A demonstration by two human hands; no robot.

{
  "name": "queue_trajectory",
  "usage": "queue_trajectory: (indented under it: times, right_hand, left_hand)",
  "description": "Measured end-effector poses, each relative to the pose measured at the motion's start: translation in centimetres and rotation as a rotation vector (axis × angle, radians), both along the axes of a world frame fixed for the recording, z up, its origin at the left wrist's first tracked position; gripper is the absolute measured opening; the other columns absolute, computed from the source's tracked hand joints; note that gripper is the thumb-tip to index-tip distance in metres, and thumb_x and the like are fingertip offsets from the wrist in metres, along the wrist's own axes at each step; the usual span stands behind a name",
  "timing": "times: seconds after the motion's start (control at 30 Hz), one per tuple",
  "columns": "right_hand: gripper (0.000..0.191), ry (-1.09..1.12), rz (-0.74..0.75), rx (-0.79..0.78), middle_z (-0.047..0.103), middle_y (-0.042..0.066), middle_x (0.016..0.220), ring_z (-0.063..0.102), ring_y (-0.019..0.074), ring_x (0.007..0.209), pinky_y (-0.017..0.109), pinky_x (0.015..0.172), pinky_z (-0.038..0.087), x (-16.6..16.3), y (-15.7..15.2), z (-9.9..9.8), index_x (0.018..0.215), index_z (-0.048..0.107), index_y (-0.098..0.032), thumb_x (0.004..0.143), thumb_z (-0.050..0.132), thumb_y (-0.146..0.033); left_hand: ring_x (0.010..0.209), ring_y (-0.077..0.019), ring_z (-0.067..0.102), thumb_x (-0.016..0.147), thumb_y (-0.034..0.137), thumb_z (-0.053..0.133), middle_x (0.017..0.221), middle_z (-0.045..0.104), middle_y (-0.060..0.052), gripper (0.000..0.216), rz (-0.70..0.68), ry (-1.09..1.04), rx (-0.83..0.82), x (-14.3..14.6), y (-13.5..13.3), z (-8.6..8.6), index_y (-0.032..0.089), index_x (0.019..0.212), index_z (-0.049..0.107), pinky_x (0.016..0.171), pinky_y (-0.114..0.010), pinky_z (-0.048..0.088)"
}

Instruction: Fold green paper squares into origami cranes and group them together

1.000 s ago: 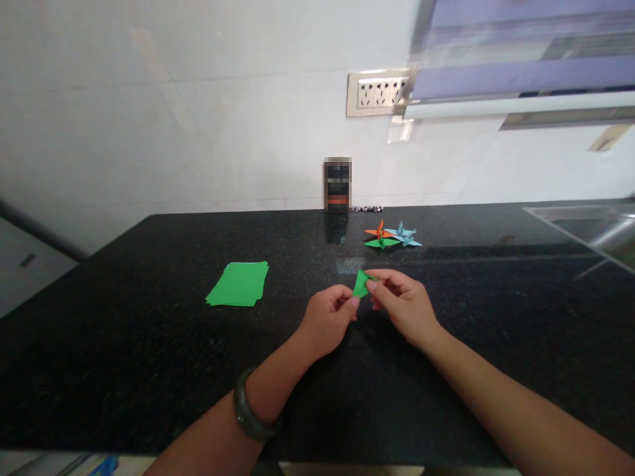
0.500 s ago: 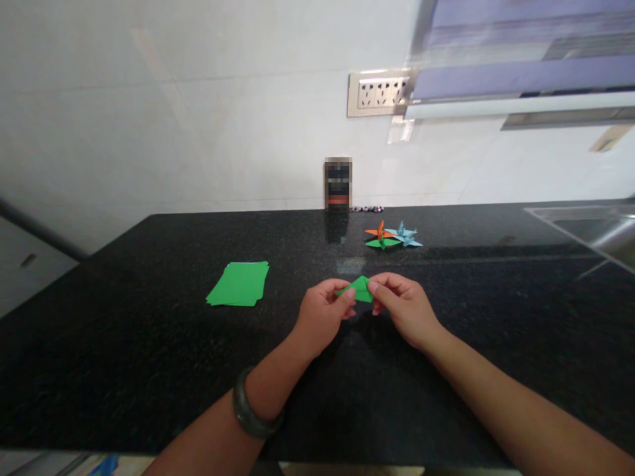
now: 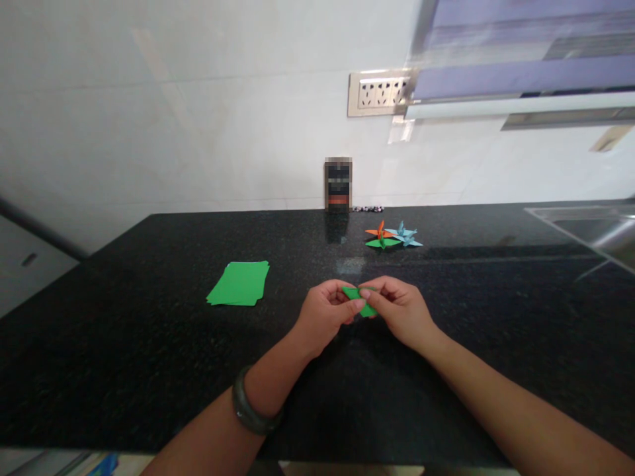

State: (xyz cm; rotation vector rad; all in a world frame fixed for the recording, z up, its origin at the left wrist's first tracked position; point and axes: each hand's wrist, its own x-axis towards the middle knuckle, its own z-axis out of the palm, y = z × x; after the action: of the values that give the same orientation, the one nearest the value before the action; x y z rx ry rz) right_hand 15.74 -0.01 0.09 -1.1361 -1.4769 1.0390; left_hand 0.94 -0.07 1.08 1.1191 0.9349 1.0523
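Observation:
A small piece of folded green paper point(image 3: 368, 310) is pinched between my two hands above the dark countertop. My left hand point(image 3: 325, 314) grips its left side, thumb on top and fingers behind. On the other side, my right hand point(image 3: 399, 309) presses thumb and fingers on its upper right part. Both hands partly cover the paper, so its exact folded shape is hidden. To the left lies a stack of green paper sheets point(image 3: 239, 284). Beyond my hands rest several paper cranes: an orange crane point(image 3: 381, 233), a green crane point(image 3: 382, 243) and light blue ones point(image 3: 407, 237).
The speckled black countertop point(image 3: 149, 370) runs back to a pale wall. Against the wall stands a blurred dark phone-like object point(image 3: 338, 185) with a beaded strap point(image 3: 368, 209) beside it. A sink edge point(image 3: 570, 231) is at the right. Wall sockets point(image 3: 381, 94) sit above.
The folded green paper has turned and sits slightly lower, its peak no longer pointing up. My hands have drawn closer together, with both thumbs nearer each other on the paper.

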Motion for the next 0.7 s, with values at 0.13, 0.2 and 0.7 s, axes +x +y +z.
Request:
queue_trajectory:
  times: [0.13,0.2,0.7]
  right_hand:
    - [0.007,-0.130,-0.109,0.307,0.063,0.002,0.069,0.058,0.0133,0.064,0.026,0.057,0.047,-0.05,-0.03,0.02,0.075,0.069,-0.019,0.074,0.062,-0.022]
    - [0.009,-0.178,-0.124,0.444,0.061,0.002,0.070,0.057,0.0133,0.067,0.026,0.059,0.047,-0.10,-0.07,0.09,0.077,0.071,-0.022,0.073,0.063,-0.018]
    - [0.014,0.007,-0.134,0.088,0.051,-0.005,0.053,0.045,0.0088,0.039,0.020,0.037,0.036,-0.02,0.10,-0.26,0.086,0.056,-0.018,0.078,0.055,-0.030]
  left_hand:
    - [0.043,-0.0065,0.053,0.064,0.024,0.068,0.060,0.056,0.005,0.025,-0.017,0.019,-0.088,0.09,-0.19,0.00,0.013,0.082,0.055,0.042,-0.018,0.041]
    - [0.048,-0.0102,0.060,0.065,0.025,0.066,0.065,0.060,0.003,0.026,-0.035,-0.002,-0.157,0.12,-0.24,-0.05,0.015,0.085,0.053,0.043,-0.019,0.043]
    - [0.057,-0.0114,0.063,0.068,0.017,0.059,0.068,0.068,-0.004,0.016,0.044,-0.059,-0.157,0.15,0.14,0.06,0.010,0.082,0.064,0.058,-0.023,0.050]
